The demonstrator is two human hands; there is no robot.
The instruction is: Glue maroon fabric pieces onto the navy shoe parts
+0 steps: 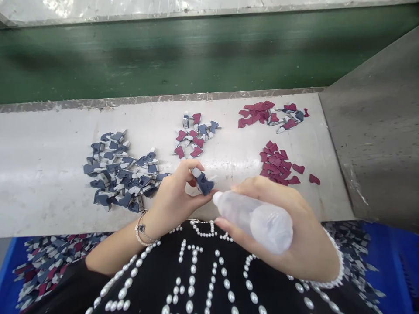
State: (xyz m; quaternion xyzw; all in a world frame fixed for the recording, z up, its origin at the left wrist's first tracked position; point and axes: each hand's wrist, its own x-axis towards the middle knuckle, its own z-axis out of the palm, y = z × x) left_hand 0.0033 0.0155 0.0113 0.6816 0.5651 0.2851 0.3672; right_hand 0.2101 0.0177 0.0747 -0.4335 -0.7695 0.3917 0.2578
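Observation:
My left hand (178, 189) pinches a small dark blue and light grey plastic part (204, 182) between thumb and fingers. In my right hand (278, 205) is a translucent squeeze bottle (258, 220), lying on its side with its white tip close to the part. I cannot tell whether the tip touches it. Left of my left hand lies a heap of blue and grey parts (122, 174). Beyond my hands is a smaller group of similar parts (196, 139), several with maroon faces. Flat maroon pieces (276, 163) form a pile past my right hand.
Another maroon pile (257, 113) lies farther back, beside a few assembled parts (290, 117). A green belt (196, 56) runs behind the pale worktop (42, 174). A metal panel (376, 131) bounds the right side. Blue crates with many parts stand below, a left one (9, 266) and a right one (389, 261).

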